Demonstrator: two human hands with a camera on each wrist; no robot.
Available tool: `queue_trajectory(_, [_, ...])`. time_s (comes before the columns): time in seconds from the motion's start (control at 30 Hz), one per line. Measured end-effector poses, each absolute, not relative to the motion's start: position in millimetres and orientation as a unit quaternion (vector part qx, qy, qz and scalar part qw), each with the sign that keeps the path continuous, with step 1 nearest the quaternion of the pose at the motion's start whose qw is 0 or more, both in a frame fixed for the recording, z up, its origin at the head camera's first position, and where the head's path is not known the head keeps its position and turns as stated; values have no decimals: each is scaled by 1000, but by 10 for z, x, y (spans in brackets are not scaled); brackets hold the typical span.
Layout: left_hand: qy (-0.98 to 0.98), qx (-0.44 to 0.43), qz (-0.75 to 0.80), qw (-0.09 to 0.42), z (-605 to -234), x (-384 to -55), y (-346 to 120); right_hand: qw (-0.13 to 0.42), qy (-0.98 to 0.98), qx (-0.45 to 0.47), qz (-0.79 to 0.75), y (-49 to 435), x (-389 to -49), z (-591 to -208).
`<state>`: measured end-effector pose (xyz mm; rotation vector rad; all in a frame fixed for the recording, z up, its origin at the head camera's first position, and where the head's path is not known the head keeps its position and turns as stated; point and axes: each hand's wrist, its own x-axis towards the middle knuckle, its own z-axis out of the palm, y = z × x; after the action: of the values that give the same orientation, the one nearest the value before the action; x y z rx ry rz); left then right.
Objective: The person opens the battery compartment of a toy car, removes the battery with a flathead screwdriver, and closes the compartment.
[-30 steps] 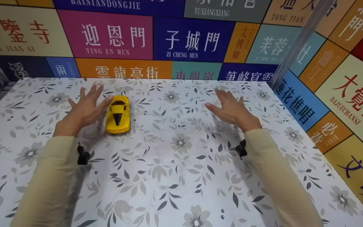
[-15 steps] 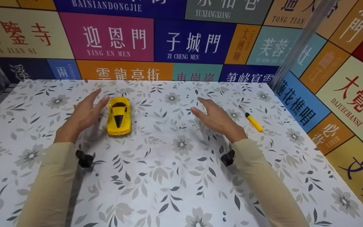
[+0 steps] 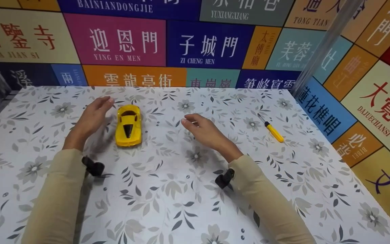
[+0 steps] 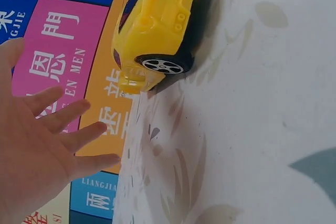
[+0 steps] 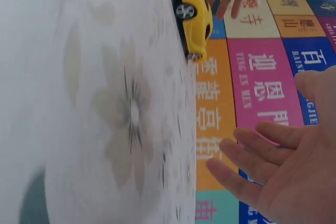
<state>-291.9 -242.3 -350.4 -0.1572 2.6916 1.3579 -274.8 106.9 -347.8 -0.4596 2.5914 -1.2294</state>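
Observation:
A yellow toy car [image 3: 128, 126] with dark windows stands on the floral-patterned table [image 3: 168, 210], left of the middle. Just left of it is my left hand [image 3: 93, 117], apart from the car, fingers extended and holding nothing. In the left wrist view the car's wheel [image 4: 163, 65] shows beyond the spread fingers [image 4: 94, 135]. My right hand [image 3: 207, 130] is over the middle of the table, to the right of the car, its fingers loosely bent with nothing in them. The right wrist view shows the palm [image 5: 294, 182] and the car [image 5: 194, 17] farther off.
A screwdriver [image 3: 274, 132] with a yellow handle lies on the right side of the table. Panels [image 3: 124, 42] with large characters line the back and right side. Clear posts [image 3: 327, 47] stand at the back corners. Small black cameras [image 3: 224, 178] sit at both wrists.
My right hand has moved left, from over the screwdriver toward the car, uncovering the screwdriver. The left hand's spread fingers have drawn closer together beside the car. The car stays in place.

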Motion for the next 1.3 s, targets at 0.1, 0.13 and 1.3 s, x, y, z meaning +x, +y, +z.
queue_trajectory(0.1, [881, -47, 466, 66, -3503, -2956, -2439, 132, 870, -157, -447, 964, -2726, -3496])
queue_trajectory(0.13, [877, -49, 472, 71, -3504, -2970, -2441, 134, 866, -157, -456, 929, -2728, -3511])
queue_trajectory(1.3, [807, -157, 567, 56, -3712, -3306, -2347, 288, 604, 76, -739, -173, -2699, -3851])
